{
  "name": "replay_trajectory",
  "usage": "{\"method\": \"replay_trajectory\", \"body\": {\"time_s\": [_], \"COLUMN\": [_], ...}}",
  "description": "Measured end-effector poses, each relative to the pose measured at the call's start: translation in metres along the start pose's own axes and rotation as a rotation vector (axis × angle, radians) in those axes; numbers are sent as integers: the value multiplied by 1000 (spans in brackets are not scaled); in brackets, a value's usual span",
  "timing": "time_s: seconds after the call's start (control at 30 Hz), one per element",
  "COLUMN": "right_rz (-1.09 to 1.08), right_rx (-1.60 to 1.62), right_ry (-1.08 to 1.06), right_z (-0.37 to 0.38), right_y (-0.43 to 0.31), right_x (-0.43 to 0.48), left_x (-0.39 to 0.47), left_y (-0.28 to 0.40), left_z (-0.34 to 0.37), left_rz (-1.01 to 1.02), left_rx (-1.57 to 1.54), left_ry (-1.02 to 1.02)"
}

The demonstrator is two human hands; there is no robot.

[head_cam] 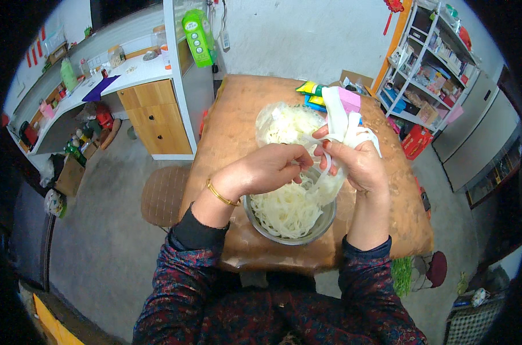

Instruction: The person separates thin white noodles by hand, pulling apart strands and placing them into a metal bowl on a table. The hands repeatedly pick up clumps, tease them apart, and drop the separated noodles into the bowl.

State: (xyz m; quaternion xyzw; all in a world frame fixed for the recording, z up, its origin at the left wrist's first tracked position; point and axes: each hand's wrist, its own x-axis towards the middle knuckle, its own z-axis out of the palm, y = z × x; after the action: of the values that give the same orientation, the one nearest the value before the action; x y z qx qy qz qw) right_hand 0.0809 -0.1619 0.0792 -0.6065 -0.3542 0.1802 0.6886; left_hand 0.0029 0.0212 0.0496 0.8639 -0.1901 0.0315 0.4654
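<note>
My right hand [366, 166] grips a bunched white cloth [336, 112], whose lower part hangs down translucent over the right side of a steel bowl [304, 241]. Pale shredded vegetable strips [286, 211] lie in the bowl. Above the bowl's left part is my left hand [271, 166], with a gold-coloured bangle on the wrist; its fingers are curled beside the cloth, and whether they hold a strand of it I cannot tell. Behind the hands, a clear plastic bag [265, 123] holds more pale strips.
A brown covered table [239, 99] carries yellow, green and pink packages [349, 100] at its far right. A round stool [164, 194] stands close to the table's left edge. Green leafy stalks [401, 276] and a maroon-topped stool [436, 269] are beyond the near right corner.
</note>
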Motion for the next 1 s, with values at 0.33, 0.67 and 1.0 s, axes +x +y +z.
{"method": "replay_trajectory", "body": {"time_s": [0.33,0.67,1.0], "right_rz": [16,23,23], "right_rx": [169,151,107], "right_ry": [-78,-94,-75], "right_z": [-8,0,4], "right_y": [5,6,12], "right_x": [7,5,7], "left_x": [0,13,16], "left_y": [9,-8,-16], "left_z": [3,2,7], "left_rz": [-49,-36,-14], "left_rx": [-314,-984,-1009], "left_ry": [105,140,296]}}
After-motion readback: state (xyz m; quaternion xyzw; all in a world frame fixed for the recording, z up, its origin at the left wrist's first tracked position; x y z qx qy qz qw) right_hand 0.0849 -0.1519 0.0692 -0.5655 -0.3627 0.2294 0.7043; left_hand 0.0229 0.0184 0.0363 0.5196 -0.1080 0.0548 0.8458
